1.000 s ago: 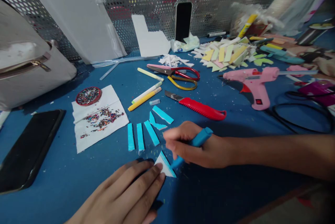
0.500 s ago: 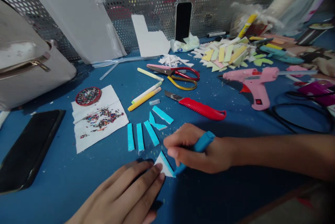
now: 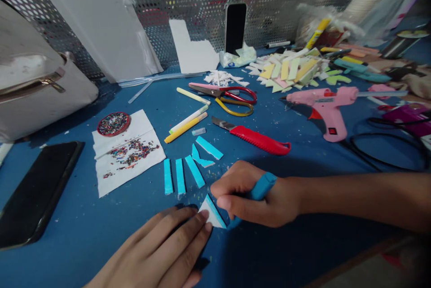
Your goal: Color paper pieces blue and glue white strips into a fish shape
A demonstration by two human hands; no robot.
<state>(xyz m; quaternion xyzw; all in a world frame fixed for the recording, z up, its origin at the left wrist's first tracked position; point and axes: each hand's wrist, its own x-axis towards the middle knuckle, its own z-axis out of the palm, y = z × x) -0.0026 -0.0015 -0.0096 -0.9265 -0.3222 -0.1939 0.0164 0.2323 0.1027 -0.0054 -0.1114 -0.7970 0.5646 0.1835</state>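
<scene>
My right hand (image 3: 252,196) is closed round a blue marker (image 3: 264,185). Its low end is close to the right corner of a small white triangular piece (image 3: 213,215), which has blue along its upper right edge. On the left side of that piece, the fingertips of my left hand (image 3: 164,245) press it to the table, the fingers stretched out flat. Just above lie several bright blue strips (image 3: 180,175), some upright in a row, and an irregular blue piece (image 3: 201,158).
The blue table (image 3: 111,234) also bears a red craft knife (image 3: 259,139), scissors (image 3: 232,97), a pink glue gun (image 3: 323,104) with its cord, and a black phone (image 3: 40,189). A white paper (image 3: 134,173) carries coloured bits. Paper scraps (image 3: 296,68) heap at the back.
My right hand and the marker have shifted slightly down and right, the marker's low end drawing away from the triangular piece. My left hand has stayed still.
</scene>
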